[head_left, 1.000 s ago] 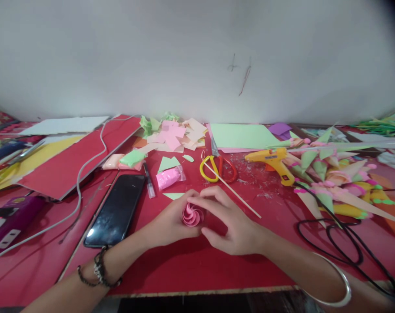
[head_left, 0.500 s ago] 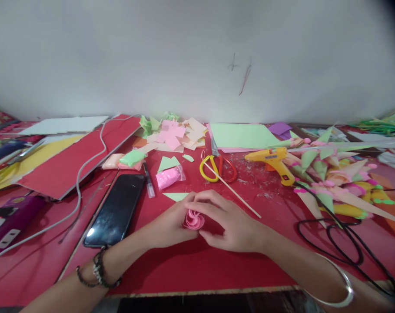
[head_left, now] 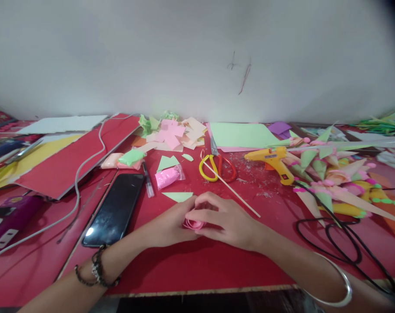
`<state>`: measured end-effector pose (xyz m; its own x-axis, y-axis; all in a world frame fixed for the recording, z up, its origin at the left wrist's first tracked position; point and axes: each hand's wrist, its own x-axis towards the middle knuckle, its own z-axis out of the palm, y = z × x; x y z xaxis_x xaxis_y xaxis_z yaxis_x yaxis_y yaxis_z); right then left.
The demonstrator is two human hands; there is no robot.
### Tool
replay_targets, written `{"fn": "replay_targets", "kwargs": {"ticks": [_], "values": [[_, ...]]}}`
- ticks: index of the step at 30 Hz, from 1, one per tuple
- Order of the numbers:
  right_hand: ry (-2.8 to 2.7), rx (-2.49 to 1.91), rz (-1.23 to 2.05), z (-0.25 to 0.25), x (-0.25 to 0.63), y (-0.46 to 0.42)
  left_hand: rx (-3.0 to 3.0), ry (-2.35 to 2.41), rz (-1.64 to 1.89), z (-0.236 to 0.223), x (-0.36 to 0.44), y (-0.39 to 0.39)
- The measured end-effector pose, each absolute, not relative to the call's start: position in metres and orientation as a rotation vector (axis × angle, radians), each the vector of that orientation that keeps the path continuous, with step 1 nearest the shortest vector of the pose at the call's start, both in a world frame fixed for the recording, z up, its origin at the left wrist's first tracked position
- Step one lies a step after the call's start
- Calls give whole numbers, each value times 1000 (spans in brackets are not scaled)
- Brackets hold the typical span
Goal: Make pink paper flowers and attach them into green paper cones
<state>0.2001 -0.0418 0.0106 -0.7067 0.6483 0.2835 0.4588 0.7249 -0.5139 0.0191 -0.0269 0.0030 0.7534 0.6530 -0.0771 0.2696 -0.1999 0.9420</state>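
Observation:
Both hands meet over a small pink rolled paper flower [head_left: 193, 224] on the red table [head_left: 197, 269]. My left hand [head_left: 166, 226] cups it from the left with curled fingers. From the right, my right hand [head_left: 226, 219] folds its fingers over the top of the flower, hiding most of it. Only the lower pink edge shows between the fingers. A green paper triangle [head_left: 178, 196] lies just behind my hands.
A black phone [head_left: 115, 208] lies left of my hands. Behind are a pink packet [head_left: 167, 177], scissors [head_left: 217, 167], a thin wooden stick [head_left: 233, 189] and a yellow glue gun [head_left: 273, 161]. Paper cones [head_left: 340, 178] and black cable [head_left: 334, 234] fill the right.
The flower has gone from held up and facing me to pressed low against the table. My right fingers have closed further over it.

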Motion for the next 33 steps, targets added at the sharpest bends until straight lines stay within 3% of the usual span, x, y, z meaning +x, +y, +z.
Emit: {"fn": "replay_targets", "kwargs": {"ticks": [5, 12, 33], "values": [[-2256, -772, 682, 9, 201, -40, 1634, 667, 464, 4, 19, -27], [-1940, -789, 578, 4, 199, -38, 1391, 574, 660, 5, 23, -26], [-2183, -926, 462, -1, 196, -40, 1300, 1133, 594, -7, 20, -29]]}}
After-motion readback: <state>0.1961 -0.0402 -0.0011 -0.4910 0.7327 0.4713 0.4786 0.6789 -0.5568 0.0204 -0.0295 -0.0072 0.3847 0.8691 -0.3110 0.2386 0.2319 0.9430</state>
